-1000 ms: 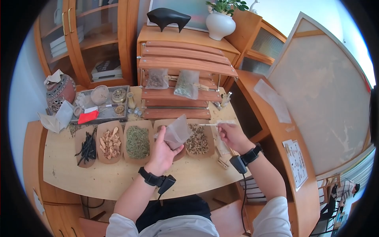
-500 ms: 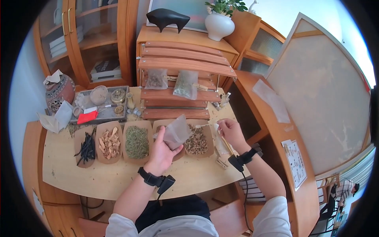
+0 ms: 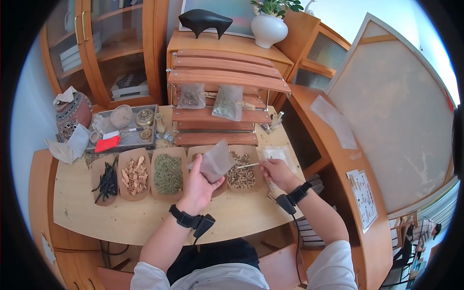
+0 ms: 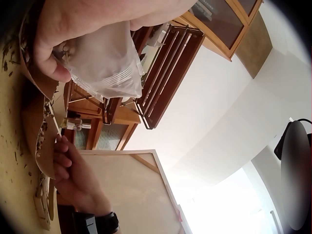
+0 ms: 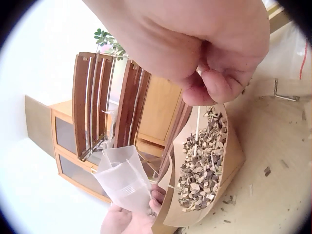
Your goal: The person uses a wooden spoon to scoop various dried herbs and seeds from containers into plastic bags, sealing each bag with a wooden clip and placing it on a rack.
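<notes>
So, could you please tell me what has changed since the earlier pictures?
The right hand has moved toward the person and slightly left, bringing the thin pale stick over the chopped brown pieces in the rightmost tray. Nothing was let go: the left hand stayed put, holding the translucent bag.

A black sculpture [image 3: 205, 18] stands on a wooden cabinet [image 3: 193, 40] near a white vase [image 3: 268, 32] of green leaves [image 3: 278, 7]. Books [image 3: 129, 88] lie behind glass doors [image 3: 121, 63]; a large canvas [image 3: 392, 121] stands tilted at the right side.
</notes>
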The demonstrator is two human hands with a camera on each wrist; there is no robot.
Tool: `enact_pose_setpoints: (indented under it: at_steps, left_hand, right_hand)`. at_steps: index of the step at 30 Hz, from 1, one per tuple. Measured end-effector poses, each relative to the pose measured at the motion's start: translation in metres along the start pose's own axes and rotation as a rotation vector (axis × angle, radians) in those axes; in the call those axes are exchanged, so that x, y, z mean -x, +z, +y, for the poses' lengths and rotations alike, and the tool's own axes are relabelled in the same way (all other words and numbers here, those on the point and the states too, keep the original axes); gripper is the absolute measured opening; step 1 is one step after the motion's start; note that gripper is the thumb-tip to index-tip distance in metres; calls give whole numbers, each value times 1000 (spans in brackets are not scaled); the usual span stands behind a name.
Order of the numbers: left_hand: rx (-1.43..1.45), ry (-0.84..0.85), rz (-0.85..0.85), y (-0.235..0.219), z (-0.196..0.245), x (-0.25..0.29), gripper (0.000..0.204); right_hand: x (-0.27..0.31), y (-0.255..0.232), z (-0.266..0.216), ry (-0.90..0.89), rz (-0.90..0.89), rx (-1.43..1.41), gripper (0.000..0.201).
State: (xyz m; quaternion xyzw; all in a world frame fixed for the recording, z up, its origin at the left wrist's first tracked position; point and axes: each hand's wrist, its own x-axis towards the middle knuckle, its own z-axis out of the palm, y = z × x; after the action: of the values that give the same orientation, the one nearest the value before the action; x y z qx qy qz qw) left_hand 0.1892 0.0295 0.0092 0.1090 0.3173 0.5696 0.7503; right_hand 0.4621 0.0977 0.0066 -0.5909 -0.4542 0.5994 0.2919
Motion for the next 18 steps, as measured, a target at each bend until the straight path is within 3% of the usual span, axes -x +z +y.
enact_pose_setpoints:
  at_steps: [4, 10, 13, 16, 18]
  left_hand:
    - [32, -4, -29, -5, -1, -3, 52]
    - [39, -2, -37, -8, -2, -4, 51]
    - [33, 3, -24, -5, -2, -3, 52]
    - [41, 5, -68, -1, 0, 2, 53]
    - [57, 11, -70, 1, 2, 3, 53]
  right_hand:
    - [3, -2, -5, 41, -31, -227, 18]
    - [7, -8, -40, -55, -23, -246, 16]
    - [28, 10, -67, -187, -28, -160, 18]
    - [56, 38, -87, -374, 45, 137, 20]
    - [70, 44, -92, -472, 118, 159, 22]
